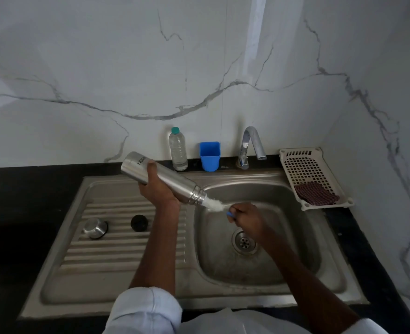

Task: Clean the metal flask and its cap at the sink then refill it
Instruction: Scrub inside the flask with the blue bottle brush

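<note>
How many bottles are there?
2. A shiny metal flask is held tilted over the steel sink by the left hand. A clear plastic bottle with a green cap stands by the wall behind the sink.

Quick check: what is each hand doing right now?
Left hand: grips the metal flask, tilted mouth-down over the sink basin.
Right hand: holds a blue-handled bottle brush at the flask's mouth.
</note>
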Demonstrator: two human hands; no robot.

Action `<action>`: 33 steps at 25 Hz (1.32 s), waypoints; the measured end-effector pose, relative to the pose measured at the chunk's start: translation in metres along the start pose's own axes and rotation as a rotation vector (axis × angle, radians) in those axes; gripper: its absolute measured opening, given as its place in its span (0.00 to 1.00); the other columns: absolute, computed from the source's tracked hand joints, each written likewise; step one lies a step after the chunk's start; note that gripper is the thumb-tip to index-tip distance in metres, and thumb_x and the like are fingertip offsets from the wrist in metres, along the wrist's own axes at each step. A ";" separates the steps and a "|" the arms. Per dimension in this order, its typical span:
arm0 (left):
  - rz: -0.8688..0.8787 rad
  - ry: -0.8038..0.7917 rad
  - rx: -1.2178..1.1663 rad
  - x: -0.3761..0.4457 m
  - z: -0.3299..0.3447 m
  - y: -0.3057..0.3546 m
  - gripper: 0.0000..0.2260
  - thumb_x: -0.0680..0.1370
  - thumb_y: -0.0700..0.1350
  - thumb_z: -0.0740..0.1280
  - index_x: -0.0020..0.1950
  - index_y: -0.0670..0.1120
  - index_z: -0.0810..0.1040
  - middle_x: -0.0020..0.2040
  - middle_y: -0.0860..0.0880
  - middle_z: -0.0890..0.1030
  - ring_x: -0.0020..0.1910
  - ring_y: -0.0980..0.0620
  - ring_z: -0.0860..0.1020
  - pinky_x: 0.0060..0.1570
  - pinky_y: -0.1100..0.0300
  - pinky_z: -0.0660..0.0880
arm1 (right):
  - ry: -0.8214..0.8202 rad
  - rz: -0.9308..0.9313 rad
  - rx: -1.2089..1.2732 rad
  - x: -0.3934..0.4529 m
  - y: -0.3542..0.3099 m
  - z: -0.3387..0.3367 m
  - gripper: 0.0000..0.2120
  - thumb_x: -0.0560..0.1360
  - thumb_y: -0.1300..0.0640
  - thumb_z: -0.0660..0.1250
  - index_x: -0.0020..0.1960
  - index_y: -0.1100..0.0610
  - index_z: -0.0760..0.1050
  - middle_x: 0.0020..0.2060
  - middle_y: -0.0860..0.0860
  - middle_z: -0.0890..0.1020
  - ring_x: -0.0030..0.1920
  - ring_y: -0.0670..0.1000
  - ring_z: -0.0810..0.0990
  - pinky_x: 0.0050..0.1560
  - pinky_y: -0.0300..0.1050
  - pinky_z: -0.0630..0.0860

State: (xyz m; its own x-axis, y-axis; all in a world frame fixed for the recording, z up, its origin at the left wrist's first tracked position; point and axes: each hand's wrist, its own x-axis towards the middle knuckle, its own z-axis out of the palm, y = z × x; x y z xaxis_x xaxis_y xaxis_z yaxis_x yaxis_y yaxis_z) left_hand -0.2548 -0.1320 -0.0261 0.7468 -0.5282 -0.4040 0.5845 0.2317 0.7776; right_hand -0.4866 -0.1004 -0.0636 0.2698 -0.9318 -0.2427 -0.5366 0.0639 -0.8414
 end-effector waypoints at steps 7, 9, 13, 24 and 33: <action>0.004 0.010 -0.015 0.005 -0.004 0.000 0.23 0.75 0.52 0.78 0.66 0.45 0.78 0.55 0.42 0.86 0.48 0.43 0.88 0.50 0.43 0.85 | 0.000 0.153 0.264 0.002 0.036 -0.020 0.13 0.81 0.72 0.62 0.38 0.71 0.76 0.31 0.56 0.73 0.32 0.48 0.73 0.31 0.33 0.71; 0.006 0.064 0.011 0.000 -0.004 -0.003 0.22 0.74 0.52 0.78 0.65 0.46 0.80 0.55 0.44 0.86 0.49 0.45 0.87 0.52 0.43 0.85 | 0.006 0.024 -0.006 0.000 0.030 -0.010 0.13 0.80 0.66 0.65 0.39 0.71 0.76 0.33 0.56 0.74 0.36 0.53 0.74 0.37 0.40 0.71; -0.023 0.125 0.033 -0.008 0.003 -0.004 0.23 0.73 0.53 0.79 0.64 0.47 0.80 0.54 0.47 0.86 0.48 0.48 0.87 0.46 0.51 0.86 | 0.197 -0.313 -0.326 0.002 0.008 0.003 0.15 0.80 0.43 0.59 0.42 0.48 0.80 0.36 0.44 0.83 0.36 0.46 0.80 0.38 0.42 0.72; -0.030 0.246 0.152 -0.009 0.021 0.008 0.28 0.73 0.58 0.78 0.67 0.46 0.76 0.54 0.50 0.83 0.43 0.52 0.82 0.40 0.58 0.79 | 0.459 -0.457 -0.417 0.006 -0.009 0.010 0.09 0.74 0.64 0.75 0.51 0.54 0.84 0.41 0.50 0.85 0.41 0.51 0.80 0.39 0.46 0.75; -0.088 0.167 0.077 -0.015 0.023 -0.004 0.25 0.72 0.55 0.80 0.64 0.49 0.76 0.54 0.50 0.84 0.48 0.49 0.85 0.48 0.51 0.84 | 0.406 -0.429 -0.369 0.001 -0.023 0.011 0.08 0.73 0.59 0.77 0.51 0.53 0.81 0.44 0.47 0.80 0.39 0.45 0.77 0.38 0.42 0.77</action>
State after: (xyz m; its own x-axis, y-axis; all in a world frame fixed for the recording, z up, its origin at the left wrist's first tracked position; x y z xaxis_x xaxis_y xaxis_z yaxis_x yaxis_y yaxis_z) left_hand -0.2758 -0.1437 -0.0114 0.7397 -0.3991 -0.5417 0.6289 0.1239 0.7675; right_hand -0.4653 -0.0988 -0.0498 0.2368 -0.9121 0.3346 -0.7055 -0.3982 -0.5862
